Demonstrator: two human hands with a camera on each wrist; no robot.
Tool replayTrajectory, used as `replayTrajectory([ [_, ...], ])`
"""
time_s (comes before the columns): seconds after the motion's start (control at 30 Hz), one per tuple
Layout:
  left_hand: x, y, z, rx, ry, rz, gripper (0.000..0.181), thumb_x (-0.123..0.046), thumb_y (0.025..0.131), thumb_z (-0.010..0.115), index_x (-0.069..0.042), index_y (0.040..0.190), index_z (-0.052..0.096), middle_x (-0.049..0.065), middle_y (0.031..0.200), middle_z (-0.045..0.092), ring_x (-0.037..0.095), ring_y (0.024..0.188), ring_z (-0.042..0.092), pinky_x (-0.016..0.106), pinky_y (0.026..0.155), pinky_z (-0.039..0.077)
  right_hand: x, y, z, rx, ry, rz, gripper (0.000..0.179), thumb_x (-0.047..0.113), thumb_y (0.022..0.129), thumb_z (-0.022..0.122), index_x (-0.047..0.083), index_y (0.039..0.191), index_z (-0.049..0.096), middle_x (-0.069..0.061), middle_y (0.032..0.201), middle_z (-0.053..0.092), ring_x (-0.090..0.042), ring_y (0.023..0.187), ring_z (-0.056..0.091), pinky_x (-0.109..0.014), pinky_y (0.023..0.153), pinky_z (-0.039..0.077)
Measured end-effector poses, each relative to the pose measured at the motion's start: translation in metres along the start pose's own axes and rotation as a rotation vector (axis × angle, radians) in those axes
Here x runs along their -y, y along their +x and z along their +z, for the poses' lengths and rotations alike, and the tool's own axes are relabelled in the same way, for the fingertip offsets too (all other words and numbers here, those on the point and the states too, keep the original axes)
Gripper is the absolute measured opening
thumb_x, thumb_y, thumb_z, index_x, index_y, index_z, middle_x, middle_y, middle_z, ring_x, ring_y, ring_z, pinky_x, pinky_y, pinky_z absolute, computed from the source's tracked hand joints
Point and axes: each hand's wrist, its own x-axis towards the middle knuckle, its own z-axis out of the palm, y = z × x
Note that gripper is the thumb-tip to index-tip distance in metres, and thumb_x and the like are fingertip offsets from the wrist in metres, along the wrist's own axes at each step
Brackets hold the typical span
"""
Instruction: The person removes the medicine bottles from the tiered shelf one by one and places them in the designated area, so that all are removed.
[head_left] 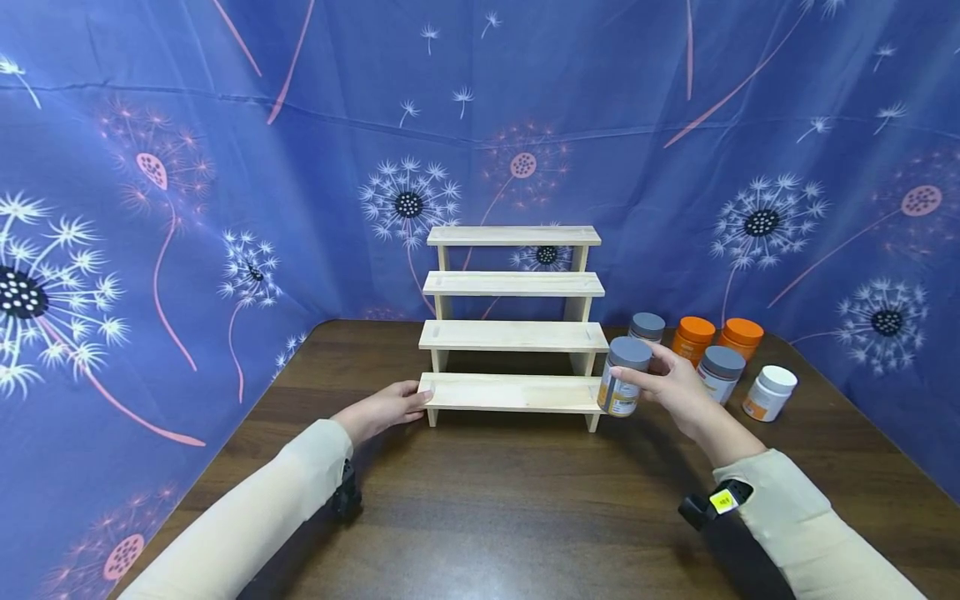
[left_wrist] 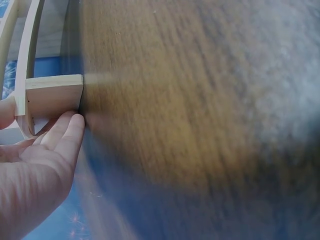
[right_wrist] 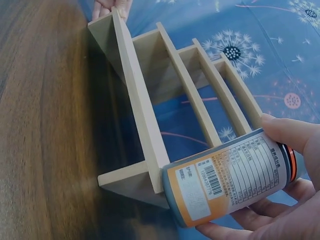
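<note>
A four-step wooden shelf (head_left: 513, 336) stands on the table against the cloth backdrop. My left hand (head_left: 390, 410) holds the left end of its lowest board; in the left wrist view the thumb is on top and the fingers (left_wrist: 70, 135) lie along the side support. My right hand (head_left: 675, 385) grips a grey-lidded supplement jar (head_left: 625, 379), upright, beside the right end of the lowest board. The right wrist view shows the jar's orange and white label with a barcode (right_wrist: 211, 180), close to the board's end. Whether jar and board touch, I cannot tell.
Right of the shelf stand several other jars: a grey-lidded one (head_left: 647, 326) at the back, two orange ones (head_left: 693, 337), another grey-lidded one (head_left: 720, 375), and a white-lidded one (head_left: 770, 393). Blue dandelion-print cloth (head_left: 337, 208) hangs behind the brown table (head_left: 480, 508).
</note>
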Motion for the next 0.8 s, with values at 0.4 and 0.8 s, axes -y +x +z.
replayTrajectory([
  [0.4, -0.002, 0.001, -0.001, -0.028, 0.033, -0.046, 0.055, -0.019, 0.105, 0.043, 0.009, 0.148, 0.023, 0.028, 0.142, 0.043, 0.039, 0.135, 0.04, 0.042, 0.116, 0.038, -0.013, 0.005, -0.011, -0.058, 0.006, 0.016, 0.081, 0.043, 0.091, 0.065, 0.009, 0.153, 0.025, -0.021, 0.145, 0.04, -0.033, 0.127, 0.041, -0.044, 0.099, 0.049],
  [0.8, 0.0, 0.001, 0.0, -0.018, -0.012, -0.002, 0.051, -0.014, 0.105, 0.042, 0.013, 0.145, 0.024, 0.03, 0.139, 0.044, 0.04, 0.135, 0.039, 0.043, 0.116, 0.037, -0.037, 0.021, -0.014, -0.187, -0.019, 0.075, 0.084, 0.046, 0.09, 0.065, 0.002, 0.151, 0.027, -0.028, 0.148, 0.035, -0.042, 0.132, 0.034, -0.061, 0.113, 0.032],
])
